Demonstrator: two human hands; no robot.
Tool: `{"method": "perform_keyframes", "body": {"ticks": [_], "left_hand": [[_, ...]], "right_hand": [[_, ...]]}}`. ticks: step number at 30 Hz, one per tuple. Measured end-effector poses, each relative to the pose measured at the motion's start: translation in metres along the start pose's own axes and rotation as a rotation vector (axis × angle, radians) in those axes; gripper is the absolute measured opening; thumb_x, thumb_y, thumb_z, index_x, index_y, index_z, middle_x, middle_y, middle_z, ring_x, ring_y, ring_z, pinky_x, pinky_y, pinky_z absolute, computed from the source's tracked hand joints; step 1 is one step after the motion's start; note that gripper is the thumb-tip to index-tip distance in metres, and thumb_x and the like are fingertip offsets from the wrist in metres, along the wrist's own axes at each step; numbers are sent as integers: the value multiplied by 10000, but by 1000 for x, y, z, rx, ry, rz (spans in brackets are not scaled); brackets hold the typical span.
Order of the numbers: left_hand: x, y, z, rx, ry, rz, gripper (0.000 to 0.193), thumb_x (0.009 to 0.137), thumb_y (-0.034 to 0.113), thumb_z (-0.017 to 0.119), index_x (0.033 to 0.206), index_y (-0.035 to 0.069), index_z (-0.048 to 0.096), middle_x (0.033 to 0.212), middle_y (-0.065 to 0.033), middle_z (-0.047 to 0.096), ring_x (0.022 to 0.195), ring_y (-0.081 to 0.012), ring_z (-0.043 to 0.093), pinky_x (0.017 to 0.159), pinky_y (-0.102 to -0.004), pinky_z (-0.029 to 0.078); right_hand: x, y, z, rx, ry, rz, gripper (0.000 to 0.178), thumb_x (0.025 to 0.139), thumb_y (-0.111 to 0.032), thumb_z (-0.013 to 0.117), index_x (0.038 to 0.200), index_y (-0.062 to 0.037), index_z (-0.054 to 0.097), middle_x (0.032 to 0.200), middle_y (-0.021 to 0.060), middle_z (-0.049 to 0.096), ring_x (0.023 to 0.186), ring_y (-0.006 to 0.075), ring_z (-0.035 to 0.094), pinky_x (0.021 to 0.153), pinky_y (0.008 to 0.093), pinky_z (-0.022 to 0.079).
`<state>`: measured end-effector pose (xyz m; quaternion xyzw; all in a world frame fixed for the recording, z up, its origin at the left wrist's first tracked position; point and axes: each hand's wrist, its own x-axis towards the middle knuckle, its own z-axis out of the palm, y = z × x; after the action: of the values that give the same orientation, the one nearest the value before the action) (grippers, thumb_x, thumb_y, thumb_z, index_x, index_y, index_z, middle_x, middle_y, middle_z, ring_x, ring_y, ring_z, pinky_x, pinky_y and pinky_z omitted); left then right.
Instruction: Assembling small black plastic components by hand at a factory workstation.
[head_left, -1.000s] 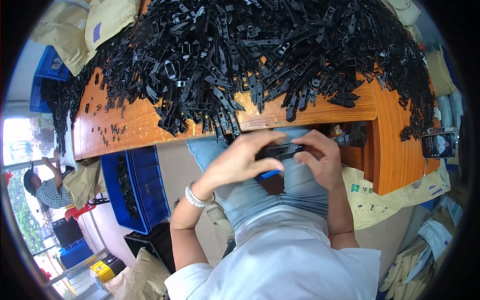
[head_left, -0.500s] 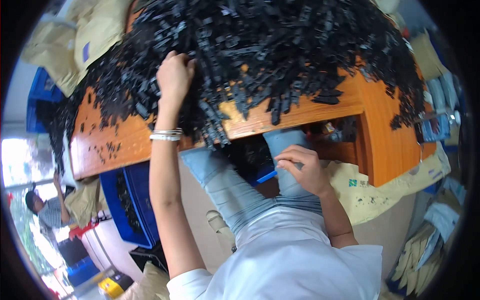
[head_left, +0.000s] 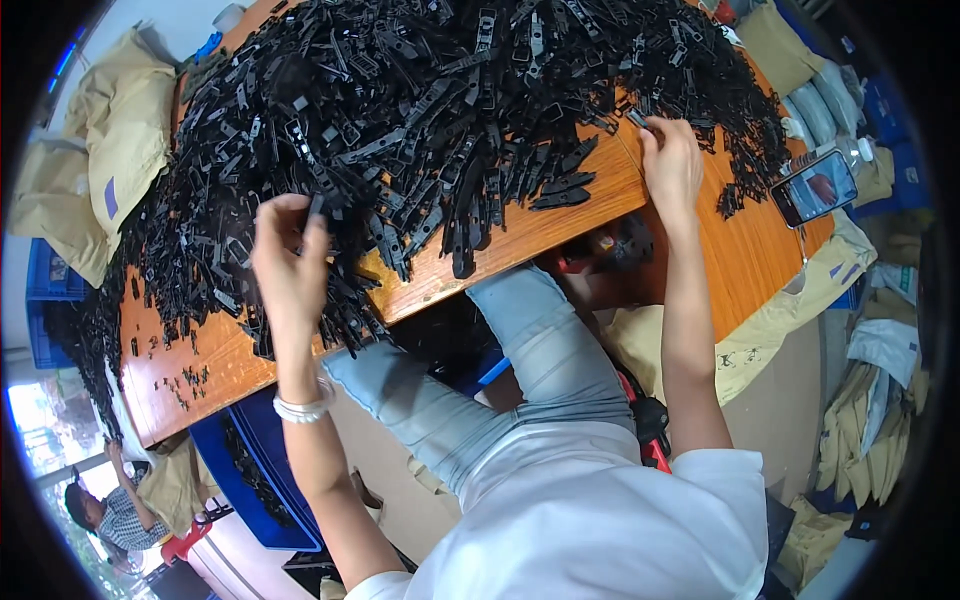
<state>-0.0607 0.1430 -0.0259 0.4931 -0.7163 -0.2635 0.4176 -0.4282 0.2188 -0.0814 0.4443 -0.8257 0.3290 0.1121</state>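
Both hands now reach the tabletop (head_left: 560, 235): left hand (head_left: 290, 260) and right hand (head_left: 672, 165) each pinch light, stiff, snag-prone black plastic clips (head_left: 440, 120); grip one end.

The heap of black matt plastic strips (head_left: 450, 110) lies on an orange, smooth varnished wooden table (head_left: 560, 220); the glossy glass-screened phone (head_left: 815, 187) shines; tan paper sacks (head_left: 110, 130) look creased.

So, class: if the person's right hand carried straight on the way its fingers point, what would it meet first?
The right hand points up into the heap of black plastic clips on the orange table; its fingertips seem already at the heap's edge, though depth is unclear.
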Motion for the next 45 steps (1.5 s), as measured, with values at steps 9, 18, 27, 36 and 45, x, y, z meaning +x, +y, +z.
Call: {"method": "perform_keyframes", "body": {"ticks": [9, 18, 27, 36, 45], "left_hand": [[-72, 33, 42, -681, -322, -379, 351, 683, -101, 637, 1020, -29, 568, 874, -58, 613, 788, -129, 587, 769, -227, 450], [-85, 52, 61, -881, -380, -352, 366, 710, -118, 630, 1058, -40, 548, 885, -22, 528, 787, -66, 523, 719, -173, 437], [-97, 43, 58, -1012, -499, -503, 292, 776, 46, 646, 1051, -20, 575, 728, -59, 601, 574, -48, 521, 508, -176, 417], [-68, 22, 72, 108, -7, 128, 60, 751, -11, 581, 810, -16, 572, 801, -125, 515, 689, -279, 550, 584, -342, 447], [-39, 15, 63, 291, 188, 255, 112, 723, 4, 590, 812, -17, 525, 840, -112, 534, 736, -220, 557, 587, -302, 462]], "right_hand": [[-30, -32, -19, 166, 2, -188, 74, 778, -43, 585, 835, 2, 600, 863, 106, 593, 807, 231, 569, 724, 312, 442], [-89, -106, -57, 823, -464, -633, 116, 689, -9, 646, 804, -19, 630, 898, 76, 599, 856, 248, 554, 733, 324, 445], [-107, -101, -58, 948, -556, -513, 153, 668, -28, 645, 819, -13, 629, 981, 104, 577, 871, 241, 531, 741, 326, 419], [-138, -66, -47, 1232, -393, 227, 183, 848, -104, 573, 867, 79, 579, 949, 65, 536, 719, 95, 525, 652, 198, 410], [-130, -83, -40, 1192, -452, 121, 166, 808, -40, 596, 932, 70, 593, 929, 60, 549, 699, 79, 491, 627, 181, 394]]}}
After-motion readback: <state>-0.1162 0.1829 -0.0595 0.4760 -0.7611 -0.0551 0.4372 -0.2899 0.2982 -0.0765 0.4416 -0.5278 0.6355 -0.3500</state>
